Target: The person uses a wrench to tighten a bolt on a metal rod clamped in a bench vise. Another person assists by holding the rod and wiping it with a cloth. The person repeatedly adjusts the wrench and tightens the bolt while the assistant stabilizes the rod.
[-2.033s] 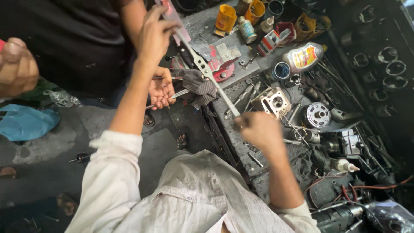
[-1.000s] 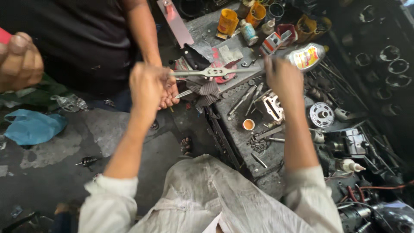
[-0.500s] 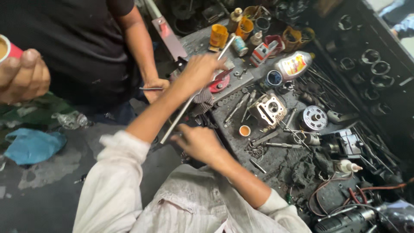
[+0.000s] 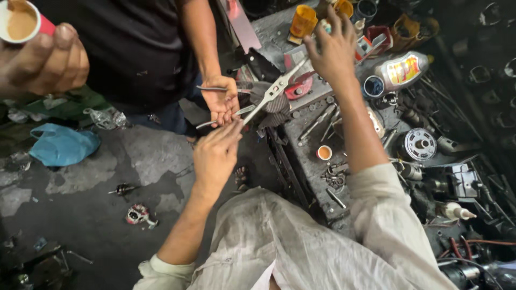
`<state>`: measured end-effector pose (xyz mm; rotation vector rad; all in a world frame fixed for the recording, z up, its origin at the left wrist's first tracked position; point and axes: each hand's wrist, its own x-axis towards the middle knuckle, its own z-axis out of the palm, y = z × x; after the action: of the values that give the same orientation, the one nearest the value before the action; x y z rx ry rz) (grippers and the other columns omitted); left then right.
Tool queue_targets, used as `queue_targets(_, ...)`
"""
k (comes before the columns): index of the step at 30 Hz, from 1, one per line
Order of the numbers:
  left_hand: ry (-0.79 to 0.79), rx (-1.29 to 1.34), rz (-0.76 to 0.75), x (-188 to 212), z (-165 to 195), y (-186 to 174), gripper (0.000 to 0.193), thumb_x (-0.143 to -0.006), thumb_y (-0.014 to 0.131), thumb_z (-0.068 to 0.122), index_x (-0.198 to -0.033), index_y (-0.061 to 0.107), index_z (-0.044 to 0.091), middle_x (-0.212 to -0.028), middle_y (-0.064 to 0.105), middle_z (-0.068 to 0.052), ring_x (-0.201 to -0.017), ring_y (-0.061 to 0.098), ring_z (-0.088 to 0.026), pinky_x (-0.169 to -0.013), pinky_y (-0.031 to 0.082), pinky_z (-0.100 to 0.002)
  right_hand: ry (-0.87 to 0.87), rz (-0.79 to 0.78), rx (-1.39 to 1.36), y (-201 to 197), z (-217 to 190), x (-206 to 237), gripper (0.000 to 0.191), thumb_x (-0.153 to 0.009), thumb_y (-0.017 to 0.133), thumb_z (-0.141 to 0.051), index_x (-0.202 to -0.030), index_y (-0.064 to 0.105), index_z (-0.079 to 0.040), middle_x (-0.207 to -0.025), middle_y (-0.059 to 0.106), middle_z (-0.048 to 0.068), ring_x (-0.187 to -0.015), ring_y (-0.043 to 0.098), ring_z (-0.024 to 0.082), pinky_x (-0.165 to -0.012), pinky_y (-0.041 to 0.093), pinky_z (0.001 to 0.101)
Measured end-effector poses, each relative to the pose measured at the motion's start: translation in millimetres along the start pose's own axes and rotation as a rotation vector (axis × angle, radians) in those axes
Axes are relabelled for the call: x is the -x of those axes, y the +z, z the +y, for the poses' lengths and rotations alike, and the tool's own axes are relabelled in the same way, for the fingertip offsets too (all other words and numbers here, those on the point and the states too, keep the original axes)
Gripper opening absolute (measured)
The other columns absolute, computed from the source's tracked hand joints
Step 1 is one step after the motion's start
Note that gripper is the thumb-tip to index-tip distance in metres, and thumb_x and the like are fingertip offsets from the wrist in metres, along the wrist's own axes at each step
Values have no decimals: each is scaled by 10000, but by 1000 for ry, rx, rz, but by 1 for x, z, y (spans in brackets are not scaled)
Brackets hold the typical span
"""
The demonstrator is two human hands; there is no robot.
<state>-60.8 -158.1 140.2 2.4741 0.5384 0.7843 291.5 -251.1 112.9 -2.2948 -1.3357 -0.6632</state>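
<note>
My left hand [image 4: 215, 153] pinches the lower end of a long flat metal tool [image 4: 271, 92] with its fingers together. My right hand [image 4: 333, 51] holds the tool's upper end above the bench, fingers spread. The tool slants between them over the bench's left edge. Just beyond my left hand, a person in a black shirt grips the thin handles of pliers [image 4: 215, 88] in one hand [image 4: 221, 102]. At the top left another person's hand [image 4: 45, 62] holds a small cup of brown drink [image 4: 20, 20].
The greasy workbench [image 4: 309, 137] carries bolts, a small orange-rimmed cup [image 4: 324, 153], a round finned engine part [image 4: 421, 144], an oil bottle [image 4: 402, 69] and yellow containers [image 4: 302, 22]. A blue bag [image 4: 62, 145] and small parts [image 4: 138, 215] lie on the stained floor.
My hands have swung the long tool around. My right hand went up over the bench and my left hand came down near the other person's hand. The cup hand has moved closer.
</note>
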Motion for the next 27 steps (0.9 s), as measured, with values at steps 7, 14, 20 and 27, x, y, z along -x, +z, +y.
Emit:
queue_targets(7,316,-99,176,-100,-96,22,87,-924,667,27,-982,731,35,-1001,689,-170,-895,645,-389,-948,507,-514,496,-356,-138,-103,-6,98,337,-1078,625,-366,-1106,752,-56,-1068,710,223,-954,674,409,-813,512,497)
queue_targets(14,326,237,-243,-265,-112,138,359,-781,642,-86,-1026,812,114,-1061,775,-122,-995,733,-294,-879,553,-386,608,-827,-514,-135,-109,126,276,-926,611,-340,-1043,781,-156,-701,751,91,-582,752,289,-634,581,412)
queue_targets(20,669,259,-466,-250,-19,204,668,-690,517,-190,-1153,817,188,-1424,588,-202,-1183,617,-360,-1026,488,-410,494,-619,-601,-68,-202,104,370,-1019,590,-381,-905,778,-84,-753,736,164,-730,728,367,-697,560,468)
queue_targets(27,322,150,-195,-58,18,69,266,-953,641,91,-1210,709,100,-1366,646,-96,-1288,574,-342,-1121,431,-468,584,-745,-624,-64,-78,103,215,-846,630,-120,-999,780,-135,-925,795,85,-837,782,262,-740,591,409)
